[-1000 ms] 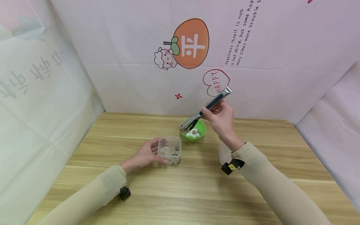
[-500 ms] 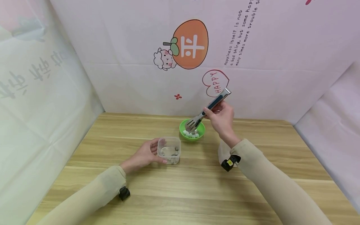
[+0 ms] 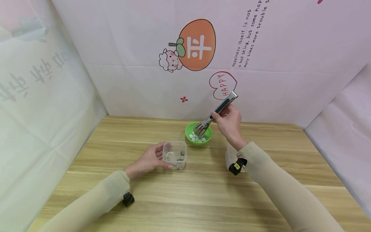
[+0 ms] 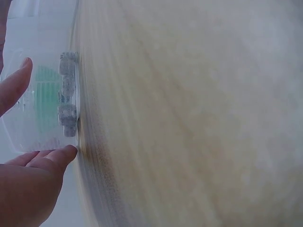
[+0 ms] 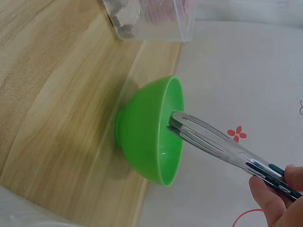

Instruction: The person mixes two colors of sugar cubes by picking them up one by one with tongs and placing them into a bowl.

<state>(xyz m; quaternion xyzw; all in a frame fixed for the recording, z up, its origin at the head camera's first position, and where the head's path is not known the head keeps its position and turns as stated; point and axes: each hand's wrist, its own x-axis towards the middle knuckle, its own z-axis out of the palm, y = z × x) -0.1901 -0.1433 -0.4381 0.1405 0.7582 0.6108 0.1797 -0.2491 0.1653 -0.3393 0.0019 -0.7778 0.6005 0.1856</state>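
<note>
My right hand [image 3: 230, 124] pinches the handle of metal tongs [image 3: 218, 109] with dark inlays between thumb and fingers. The slotted tongs' tips reach down inside the green bowl [image 3: 189, 140], over several small white cubes [image 3: 193, 138]. Seen from the right wrist, the two tips of the tongs [image 5: 208, 137] sit close together at the bowl's mouth [image 5: 142, 127]. My left hand [image 3: 150, 159] holds the clear plastic container [image 3: 174, 146] from its left side, thumb in front and fingers behind. Several small grey pieces [image 4: 68, 94] lie on that container's floor.
A translucent whitish container [image 3: 230, 158] stands on the right, partly hidden under my right forearm. The wood-grain table [image 3: 185, 199] ends at a printed white cloth [image 3: 130, 80] behind the bowl, with more cloth at both sides.
The tongs have moved from the bowl's left rim rightward into the bowl, their tips drawing closer together. My left hand and the clear container have stayed in place.
</note>
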